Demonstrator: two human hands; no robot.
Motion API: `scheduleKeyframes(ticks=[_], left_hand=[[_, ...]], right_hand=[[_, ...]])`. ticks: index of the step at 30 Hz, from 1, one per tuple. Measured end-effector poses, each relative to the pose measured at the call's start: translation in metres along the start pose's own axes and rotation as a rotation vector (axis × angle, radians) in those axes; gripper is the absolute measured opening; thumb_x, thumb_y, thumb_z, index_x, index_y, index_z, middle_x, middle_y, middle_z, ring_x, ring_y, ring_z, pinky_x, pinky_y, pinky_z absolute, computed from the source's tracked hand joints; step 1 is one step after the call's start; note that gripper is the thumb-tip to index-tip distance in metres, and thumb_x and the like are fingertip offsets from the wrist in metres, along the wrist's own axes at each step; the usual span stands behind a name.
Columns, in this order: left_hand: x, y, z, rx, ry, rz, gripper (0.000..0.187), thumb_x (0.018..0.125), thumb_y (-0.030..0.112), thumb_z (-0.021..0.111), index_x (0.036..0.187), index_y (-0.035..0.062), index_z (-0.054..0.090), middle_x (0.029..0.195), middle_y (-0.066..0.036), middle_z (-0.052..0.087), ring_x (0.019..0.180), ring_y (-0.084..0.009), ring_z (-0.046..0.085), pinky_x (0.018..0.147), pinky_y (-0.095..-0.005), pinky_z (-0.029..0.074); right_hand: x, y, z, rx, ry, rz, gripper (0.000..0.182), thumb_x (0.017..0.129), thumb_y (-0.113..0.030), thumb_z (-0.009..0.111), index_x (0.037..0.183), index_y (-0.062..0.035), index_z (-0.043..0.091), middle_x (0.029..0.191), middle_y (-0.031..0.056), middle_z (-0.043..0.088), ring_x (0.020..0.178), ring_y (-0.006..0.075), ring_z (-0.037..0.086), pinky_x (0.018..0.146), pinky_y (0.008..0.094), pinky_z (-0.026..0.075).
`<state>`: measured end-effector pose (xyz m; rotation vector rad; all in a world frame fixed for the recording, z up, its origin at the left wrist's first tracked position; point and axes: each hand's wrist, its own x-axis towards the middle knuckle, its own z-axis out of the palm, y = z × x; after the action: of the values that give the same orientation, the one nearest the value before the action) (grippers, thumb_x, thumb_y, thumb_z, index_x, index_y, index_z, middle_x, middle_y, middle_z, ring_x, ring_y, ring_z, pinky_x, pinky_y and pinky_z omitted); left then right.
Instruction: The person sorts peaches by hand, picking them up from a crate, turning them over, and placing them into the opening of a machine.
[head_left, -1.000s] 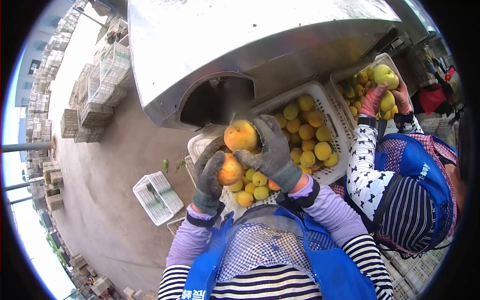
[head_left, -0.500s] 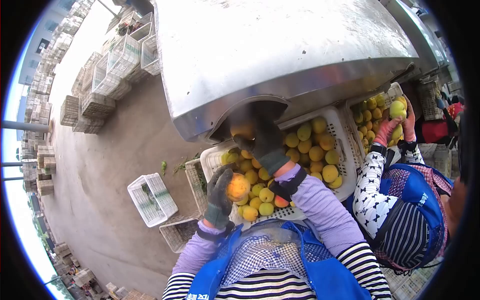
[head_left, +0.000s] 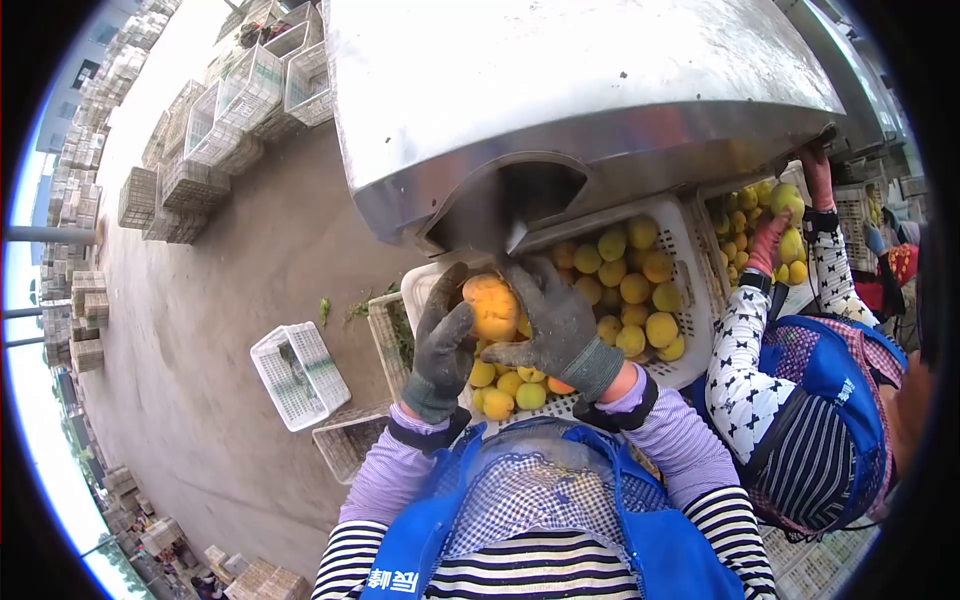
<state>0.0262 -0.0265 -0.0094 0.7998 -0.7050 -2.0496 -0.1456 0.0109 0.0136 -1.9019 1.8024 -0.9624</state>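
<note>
Squarely between two grey work gloves, an orange peach [head_left: 491, 307] sits in the left hand [head_left: 440, 345], whose fingers curl around its left side. The right hand [head_left: 560, 320] faces it with thumb and fingers spread wide; whether they touch the peach cannot be told. Beneath both sets of fingers, a white crate [head_left: 692, 300] holds a heap of yellow fruit [head_left: 634, 288], reaching out past the right hand's knuckles. Beyond the fingertips stands a metal machine [head_left: 600, 70], its dark opening [head_left: 535, 190] just ahead of the peach. Well to the left of the left fingers, a white basket [head_left: 275, 385] rests on the floor [head_left: 215, 350], with a brownish box [head_left: 350, 445] between it and the wrist. Off to the right of the right fingers, a co-worker [head_left: 835, 400] in a blue vest holds a green fruit [head_left: 788, 203] in one pink glove [head_left: 768, 245] over a second crate [head_left: 706, 250], the other arm raised near the machine's edge.
</note>
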Motion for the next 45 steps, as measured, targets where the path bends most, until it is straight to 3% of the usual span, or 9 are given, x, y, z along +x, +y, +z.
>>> scheduleKeyframes(ticks=[7,16,25,29,33,37,39,42,45], left_hand=[[-0.013,-0.018,0.036,0.507,0.057,0.287,0.066,0.09,0.034,0.07,0.136,-0.0025,0.039,0.13,-0.014,0.051,0.118,-0.0227,0.052,0.102,-0.0361,0.044],[0.01,-0.009,0.035,0.585,0.096,0.292,0.052,0.101,0.022,0.048,0.146,-0.0014,0.034,0.14,-0.014,0.047,0.127,-0.0222,0.047,0.107,-0.0361,0.039],[0.011,-0.045,-0.027,0.372,0.236,0.09,0.048,0.104,0.023,0.046,0.146,0.0008,0.036,0.132,-0.013,0.054,0.114,-0.0212,0.058,0.097,-0.0355,0.049],[0.018,-0.073,-0.025,0.299,0.247,0.056,0.041,0.104,0.021,0.045,0.141,0.0016,0.041,0.126,-0.012,0.057,0.113,-0.0214,0.059,0.097,-0.0362,0.05],[0.05,-0.13,-0.043,0.881,-0.075,-0.103,0.046,0.097,0.021,0.056,0.137,0.0009,0.047,0.124,-0.014,0.059,0.111,-0.0248,0.059,0.096,-0.0363,0.048],[0.129,-0.195,0.016,1.57,-0.51,0.418,0.057,0.091,0.029,0.062,0.14,0.0053,0.046,0.142,-0.02,0.046,0.127,-0.0373,0.048,0.106,-0.0479,0.039],[0.163,-0.212,0.073,1.858,-0.512,0.107,0.066,0.091,0.032,0.062,0.147,0.0072,0.037,0.146,-0.021,0.043,0.137,-0.0378,0.038,0.113,-0.0489,0.03],[0.192,-0.279,0.037,1.849,-0.558,0.342,0.073,0.091,0.034,0.062,0.151,0.0085,0.029,0.152,-0.021,0.034,0.141,-0.0378,0.031,0.115,-0.0473,0.028],[0.209,-0.26,0.048,1.796,-0.586,0.001,0.075,0.092,0.036,0.061,0.153,0.0085,0.027,0.155,-0.021,0.03,0.143,-0.0376,0.028,0.116,-0.0457,0.026]], right_hand=[[-0.02,-0.01,0.013,0.007,0.311,0.129,0.089,0.062,-0.044,0.085,0.134,-0.0059,0.047,0.118,0.0163,0.052,0.101,0.0356,0.06,0.081,0.0437,0.052],[0.021,0.01,-0.005,-0.188,0.063,0.181,0.088,0.062,-0.043,0.085,0.133,-0.0041,0.05,0.115,0.0152,0.058,0.094,0.0348,0.064,0.074,0.0428,0.054],[0.108,0.045,0.044,0.017,0.251,0.131,0.053,0.066,-0.029,0.086,0.108,-0.0049,0.064,0.099,0.0181,0.066,0.09,0.0332,0.065,0.082,0.0444,0.051],[0.068,0.058,0.039,-0.253,0.388,0.083,0.034,0.079,-0.025,0.073,0.106,-0.0068,0.065,0.095,0.0158,0.065,0.085,0.032,0.064,0.076,0.045,0.049],[-0.016,0.111,0.0,-0.09,0.192,0.343,0.042,0.081,-0.023,0.071,0.118,-0.0056,0.06,0.107,0.0171,0.064,0.098,0.0355,0.06,0.084,0.0454,0.048],[-0.066,0.252,0.019,-0.758,0.305,0.725,0.044,0.085,-0.029,0.067,0.123,-0.0089,0.058,0.114,0.0157,0.061,0.103,0.0341,0.059,0.085,0.046,0.048],[-0.077,0.276,0.021,-0.872,0.306,0.833,0.044,0.085,-0.03,0.066,0.123,-0.0088,0.058,0.116,0.0161,0.06,0.104,0.0341,0.059,0.086,0.0464,0.048],[-0.087,0.284,0.022,-0.745,0.172,0.94,0.046,0.086,-0.028,0.063,0.126,-0.0075,0.056,0.121,0.0186,0.058,0.109,0.035,0.058,0.09,0.0476,0.046],[-0.085,0.297,0.021,-0.564,0.168,1.02,0.048,0.087,-0.02,0.059,0.133,-0.006,0.052,0.13,0.0214,0.055,0.116,0.0367,0.055,0.096,0.0494,0.044]])
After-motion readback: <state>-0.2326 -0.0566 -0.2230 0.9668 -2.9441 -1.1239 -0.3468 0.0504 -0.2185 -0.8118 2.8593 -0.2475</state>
